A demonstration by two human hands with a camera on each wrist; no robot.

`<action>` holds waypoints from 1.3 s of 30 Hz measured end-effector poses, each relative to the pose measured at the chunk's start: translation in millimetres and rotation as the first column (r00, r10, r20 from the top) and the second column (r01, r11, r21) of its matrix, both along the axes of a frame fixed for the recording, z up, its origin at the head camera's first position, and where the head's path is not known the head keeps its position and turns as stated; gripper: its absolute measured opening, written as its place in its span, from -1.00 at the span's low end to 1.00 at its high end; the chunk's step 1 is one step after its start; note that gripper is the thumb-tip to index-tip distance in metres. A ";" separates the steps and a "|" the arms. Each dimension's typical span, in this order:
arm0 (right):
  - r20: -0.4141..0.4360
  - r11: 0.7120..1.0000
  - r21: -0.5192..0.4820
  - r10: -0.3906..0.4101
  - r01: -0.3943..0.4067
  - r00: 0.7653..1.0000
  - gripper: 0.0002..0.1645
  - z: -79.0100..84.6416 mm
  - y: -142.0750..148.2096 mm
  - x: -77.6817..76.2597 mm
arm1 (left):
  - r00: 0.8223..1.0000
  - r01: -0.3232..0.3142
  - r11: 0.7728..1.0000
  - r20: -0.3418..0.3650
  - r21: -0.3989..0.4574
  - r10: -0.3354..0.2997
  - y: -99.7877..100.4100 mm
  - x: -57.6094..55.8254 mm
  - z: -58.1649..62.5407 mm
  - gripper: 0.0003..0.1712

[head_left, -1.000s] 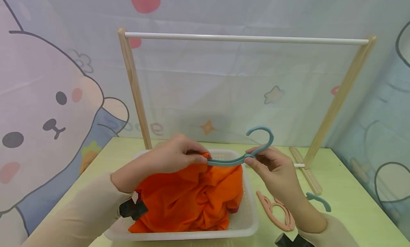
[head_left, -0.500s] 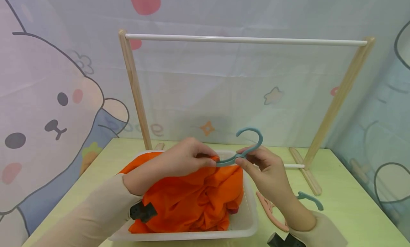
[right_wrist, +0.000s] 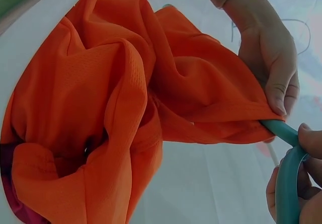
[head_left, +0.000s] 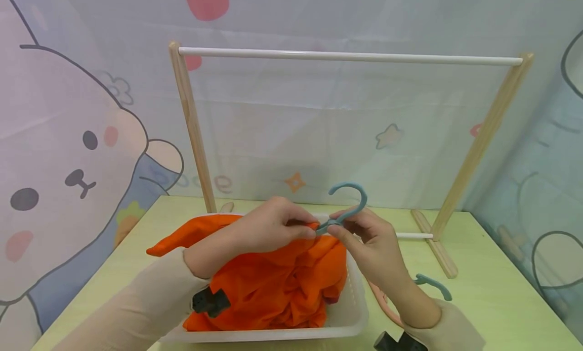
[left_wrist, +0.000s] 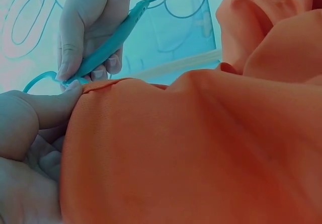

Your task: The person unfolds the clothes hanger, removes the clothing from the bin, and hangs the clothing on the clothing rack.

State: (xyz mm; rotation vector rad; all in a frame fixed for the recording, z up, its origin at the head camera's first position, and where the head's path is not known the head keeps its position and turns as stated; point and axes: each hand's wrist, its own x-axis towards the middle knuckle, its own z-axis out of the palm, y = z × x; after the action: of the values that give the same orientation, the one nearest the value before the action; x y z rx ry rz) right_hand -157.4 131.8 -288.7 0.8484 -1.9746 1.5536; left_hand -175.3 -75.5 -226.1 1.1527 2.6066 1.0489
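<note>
An orange cloth garment (head_left: 268,285) lies bunched in a white basket (head_left: 273,335). My left hand (head_left: 273,227) pinches its edge, where one arm of a blue-green clothes hanger (head_left: 363,199) enters the cloth. With thumb and fingers my right hand (head_left: 375,247) grips the hanger just below its hook, which points up. The right wrist view shows a short stretch of hanger arm (right_wrist: 282,131) between the cloth and my right fingers; the rest is hidden inside the garment. In the left wrist view the other hanger arm (left_wrist: 118,38) runs along my right palm.
A wooden rack with a white rail (head_left: 350,56) stands behind the basket. On the table (head_left: 496,285), right of the basket, lie a peach hanger (head_left: 381,304), partly hidden by my right arm, and another blue-green hanger (head_left: 434,281). A dark red patch shows among the cloth (right_wrist: 25,199).
Both hands have drawn together: the left moved right with the garment edge, the right moved left with the hanger. Less hanger arm shows, and orange cloth now spreads over the basket's left rim.
</note>
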 end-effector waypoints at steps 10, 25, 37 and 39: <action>-0.006 1.000 -0.009 0.017 -0.017 1.000 -0.79 0.3 -3.7 0.7 | 1.000 0.024 0.998 0.018 0.063 -0.025 7.2 -0.3 -0.3 -0.84; -0.023 0.985 -0.073 0.152 -0.153 0.988 -0.77 5.2 -4.5 -1.4 | 0.999 0.037 0.992 0.022 0.123 -0.040 9.0 -1.4 3.2 -0.84; -0.124 0.989 -0.122 0.074 -0.089 0.990 -0.72 18.9 -3.4 3.1 | 0.992 0.065 0.984 -0.121 0.166 -0.045 0.3 -5.0 16.2 -0.87; -0.128 0.988 -0.127 0.068 -0.084 0.989 -0.69 20.0 -2.5 4.3 | 0.991 0.035 0.984 -0.136 0.172 -0.011 -2.0 -5.6 20.3 -0.87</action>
State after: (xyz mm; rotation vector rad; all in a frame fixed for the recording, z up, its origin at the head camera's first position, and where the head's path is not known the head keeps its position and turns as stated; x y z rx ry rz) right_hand -153.1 129.4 -268.7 0.9512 -1.7510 1.6141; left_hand -181.0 -77.5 -205.8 1.3325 2.6376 1.2584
